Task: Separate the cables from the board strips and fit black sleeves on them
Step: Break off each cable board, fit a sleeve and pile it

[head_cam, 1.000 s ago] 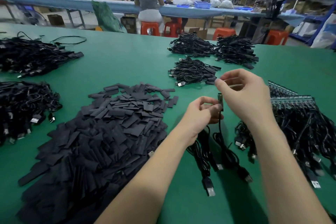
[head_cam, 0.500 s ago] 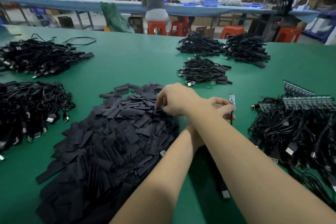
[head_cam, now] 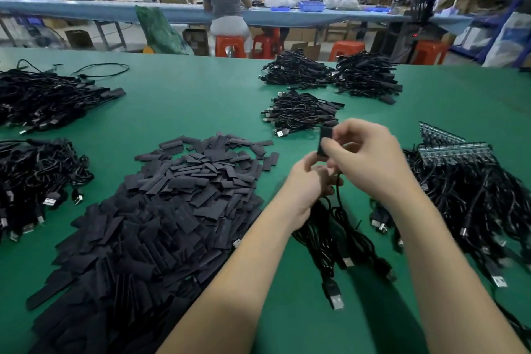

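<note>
**Black sleeve held at the cable's end, above the green tabletop**

The two hands met close together over the green felt-like tabletop (head_cam: 186,100), a little right of its middle. The right hand (head_cam: 370,158) pinched a short black flat sleeve (head_cam: 325,142) between thumb and fingertips, holding it upright. The left hand (head_cam: 309,184), just below and touching the right one, had its fingers curled round the thin black cable (head_cam: 339,192) that ran up toward the sleeve's lower end. Whether the cable's tip was already inside the sleeve could not be told, for the fingers hid the joint. The rest of that cable hung down in a loose black bundle with metal USB plugs (head_cam: 336,300) lying on the tabletop toward 6 o'clock.

At 8 o'clock from the hands spread a large heap of loose black flat sleeves (head_cam: 161,210). At 3 o'clock lay a tangled mass of black cables still joined to long narrow board strips (head_cam: 454,149), the strips at the far edge of that mass. At 12 o'clock, just beyond the hands, sat a small pile of black cables (head_cam: 301,112), and farther on two more such piles (head_cam: 330,73) side by side. Toward 9 and 10 o'clock, well apart from the hands, lay further dark cable heaps (head_cam: 43,95).

Beyond the tabletop, two people sat at a long blue bench (head_cam: 100,10) on orange plastic stools (head_cam: 230,44).
</note>
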A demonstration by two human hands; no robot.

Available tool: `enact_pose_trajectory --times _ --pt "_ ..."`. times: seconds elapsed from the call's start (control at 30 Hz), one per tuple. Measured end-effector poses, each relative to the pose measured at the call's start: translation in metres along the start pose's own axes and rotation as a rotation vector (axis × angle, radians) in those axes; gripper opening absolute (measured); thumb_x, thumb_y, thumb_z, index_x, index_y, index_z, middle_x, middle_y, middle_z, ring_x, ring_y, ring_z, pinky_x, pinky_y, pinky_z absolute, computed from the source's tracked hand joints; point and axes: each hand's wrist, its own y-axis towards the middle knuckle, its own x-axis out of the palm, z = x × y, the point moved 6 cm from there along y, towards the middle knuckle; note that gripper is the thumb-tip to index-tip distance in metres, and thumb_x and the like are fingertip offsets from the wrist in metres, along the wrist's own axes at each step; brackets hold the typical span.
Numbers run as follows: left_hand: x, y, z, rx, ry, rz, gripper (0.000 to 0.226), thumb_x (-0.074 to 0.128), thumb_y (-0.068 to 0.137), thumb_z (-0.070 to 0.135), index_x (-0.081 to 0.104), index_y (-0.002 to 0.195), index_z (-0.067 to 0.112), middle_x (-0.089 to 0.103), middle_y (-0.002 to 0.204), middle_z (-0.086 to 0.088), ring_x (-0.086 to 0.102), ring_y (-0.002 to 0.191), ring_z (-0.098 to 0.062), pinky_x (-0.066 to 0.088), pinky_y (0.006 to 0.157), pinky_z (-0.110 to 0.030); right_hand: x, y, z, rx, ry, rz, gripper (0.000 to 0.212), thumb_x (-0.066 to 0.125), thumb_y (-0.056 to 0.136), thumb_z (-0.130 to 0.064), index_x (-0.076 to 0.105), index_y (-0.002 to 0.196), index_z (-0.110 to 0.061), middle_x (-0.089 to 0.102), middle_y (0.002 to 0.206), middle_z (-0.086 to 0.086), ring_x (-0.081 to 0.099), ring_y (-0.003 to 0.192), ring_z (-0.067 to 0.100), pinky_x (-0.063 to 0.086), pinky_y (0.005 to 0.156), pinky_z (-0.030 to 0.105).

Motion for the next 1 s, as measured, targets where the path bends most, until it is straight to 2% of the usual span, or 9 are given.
enact_pose_trajectory --times 0.1,0.2,0.3,0.47,0.6,0.7,0.83,0.93,1.0 --pt "0.004 -0.003 -0.002 -0.019 -0.006 -0.036 0.008 0.062 0.098 0.011 0.060 0.094 0.017 0.069 0.081 0.003 0.061 0.062 -0.007 0.040 0.055 -0.017 -0.029 -0.004 0.030 0.144 0.274 0.115 0.017 0.066 0.087 -0.014 0.058 0.072 -0.018 0.073 0.069 0.003 0.060 0.055 0.014 0.046 0.058 0.027" --pt "0.005 -0.005 0.001 -0.011 -0.042 -0.054 0.009 0.062 0.097 0.010 0.059 0.093 0.017 0.070 0.076 0.005 0.061 0.059 -0.007 0.039 0.053 -0.017 -0.032 -0.008 0.055 0.277 0.492 0.139 0.014 0.063 0.083 -0.010 0.055 0.072 -0.012 0.078 0.082 0.008 0.060 0.057 0.014 0.045 0.050 0.022" --pt "0.005 -0.007 0.003 -0.014 -0.026 -0.071 0.007 0.060 0.099 0.013 0.060 0.093 0.017 0.068 0.079 0.002 0.060 0.061 -0.009 0.038 0.055 -0.019 -0.022 -0.011 0.071 0.338 0.550 0.086 0.012 0.065 0.076 -0.014 0.054 0.071 -0.011 0.078 0.085 0.010 0.061 0.055 0.013 0.046 0.049 0.021" --pt "0.006 -0.007 0.004 -0.005 -0.008 -0.104 0.006 0.060 0.098 0.014 0.061 0.093 0.017 0.065 0.078 0.002 0.057 0.063 -0.010 0.037 0.056 -0.020 -0.016 -0.013 0.077 0.360 0.742 0.061 0.021 0.069 0.090 -0.006 0.056 0.075 -0.011 0.076 0.084 0.009 0.059 0.056 0.013 0.047 0.050 0.019" --pt "0.008 -0.007 0.004 -0.007 0.008 -0.131 0.007 0.062 0.097 0.015 0.063 0.091 0.017 0.066 0.076 0.003 0.056 0.062 -0.009 0.038 0.056 -0.018 -0.015 -0.013 0.067 0.353 0.902 0.040 0.026 0.082 0.074 -0.022 0.065 0.090 -0.011 0.073 0.078 0.003 0.066 0.061 0.012 0.055 0.059 0.018" --pt "0.007 -0.008 0.003 -0.014 -0.016 -0.131 0.009 0.062 0.097 0.015 0.067 0.090 0.018 0.067 0.077 0.002 0.056 0.063 -0.009 0.039 0.056 -0.018 -0.015 -0.014 0.063 0.328 0.931 0.018 0.036 0.081 0.071 -0.019 0.072 0.104 -0.008 0.074 0.083 0.007 0.071 0.069 0.015 0.057 0.067 0.019" --pt "0.005 -0.006 0.002 -0.031 -0.035 -0.144 0.007 0.062 0.096 0.016 0.068 0.092 0.016 0.066 0.075 0.002 0.055 0.063 -0.009 0.038 0.062 -0.021 -0.020 -0.014 0.063 0.281 0.938 0.059 0.027 0.082 0.072 -0.018 0.078 0.097 -0.010 0.077 0.093 0.012 0.072 0.078 0.017 0.057 0.072 0.020" --pt "0.005 -0.007 0.001 -0.050 -0.054 -0.179 0.004 0.064 0.093 0.016 0.067 0.093 0.014 0.065 0.073 0.003 0.055 0.062 -0.007 0.041 0.061 -0.018 -0.025 -0.014 0.063 0.246 0.956 0.105 0.021 0.082 0.070 -0.021 0.081 0.089 -0.012 0.078 0.092 0.011 0.072 0.080 0.015 0.057 0.074 0.020" --pt "0.006 -0.009 0.003 -0.054 -0.084 -0.209 0.011 0.067 0.085 0.020 0.067 0.093 0.013 0.065 0.072 0.003 0.055 0.061 -0.007 0.043 0.060 -0.016 -0.024 -0.015 0.063 0.236 0.944 0.106 0.020 0.082 0.070 -0.020 0.081 0.088 -0.012 0.078 0.090 0.011 0.072 0.079 0.014 0.057 0.074 0.020"
